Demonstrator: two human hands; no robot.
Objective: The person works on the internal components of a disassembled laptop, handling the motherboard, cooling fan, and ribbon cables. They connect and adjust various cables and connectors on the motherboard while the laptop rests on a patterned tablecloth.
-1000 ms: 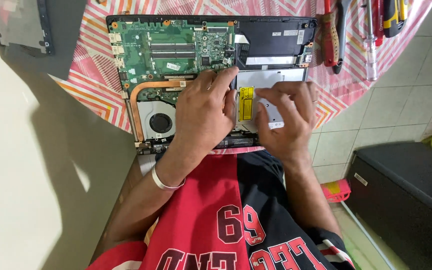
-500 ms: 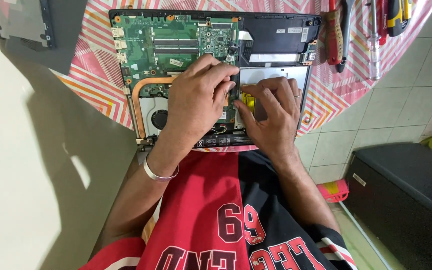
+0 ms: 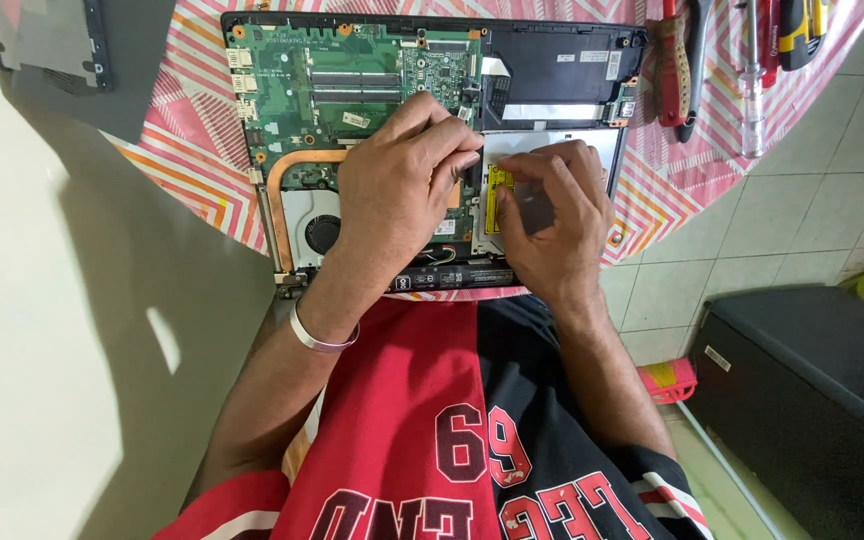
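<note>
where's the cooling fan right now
In the head view the fan sits at the lower left of the open laptop, under the copper heat pipe, just left of the left hand.

Both bare forearms extend forward from the torso and converge. The left hand (image 3: 397,190) lies palm-down, knuckles raised, fingers curled with the fingertips (image 3: 462,150) pinched together toward the right. A plain silver metal bangle (image 3: 320,335) circles the left wrist. The right hand (image 3: 552,215) lies palm-down just beside it, fingers bent and pressing downward, thumb tucked inward.
</note>
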